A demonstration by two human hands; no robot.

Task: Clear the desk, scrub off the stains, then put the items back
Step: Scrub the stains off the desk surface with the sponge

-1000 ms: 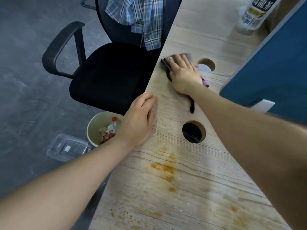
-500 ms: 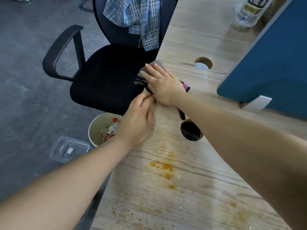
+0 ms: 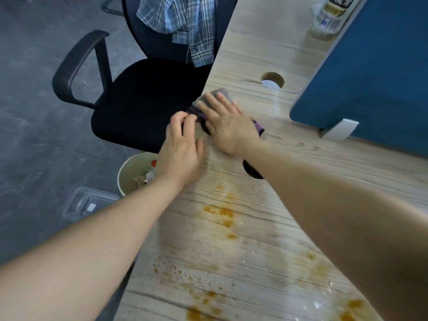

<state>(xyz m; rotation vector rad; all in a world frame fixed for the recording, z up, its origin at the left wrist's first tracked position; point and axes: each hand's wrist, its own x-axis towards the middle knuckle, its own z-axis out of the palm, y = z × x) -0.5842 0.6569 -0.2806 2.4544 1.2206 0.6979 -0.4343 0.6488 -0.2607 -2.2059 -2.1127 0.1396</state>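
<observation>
My right hand (image 3: pixel 229 122) presses flat on a grey and purple cloth (image 3: pixel 223 92) at the left edge of the light wooden desk (image 3: pixel 254 42). Most of the cloth is hidden under the palm. My left hand (image 3: pixel 183 147) lies palm down at the desk edge beside it. Its fingers are curled and meet the cloth's purple edge; whether they pinch it I cannot tell. Orange stains (image 3: pixel 220 214) spread over the near part of the desk, with more stain spots (image 3: pixel 201 313) at the bottom.
A drink bottle (image 3: pixel 331 15) stands at the far end beside a blue partition (image 3: pixel 370 66). Two cable holes (image 3: pixel 272 80) (image 3: pixel 251 171) pierce the desk. To the left are a black chair (image 3: pixel 143 100) with a plaid shirt (image 3: pixel 183 19), a waste bin (image 3: pixel 129 174) and a plastic box (image 3: pixel 85 202) on the floor.
My right hand slid the cloth from near the far cable hole toward the desk's left edge. My left hand's fingers curled and came against the cloth.
</observation>
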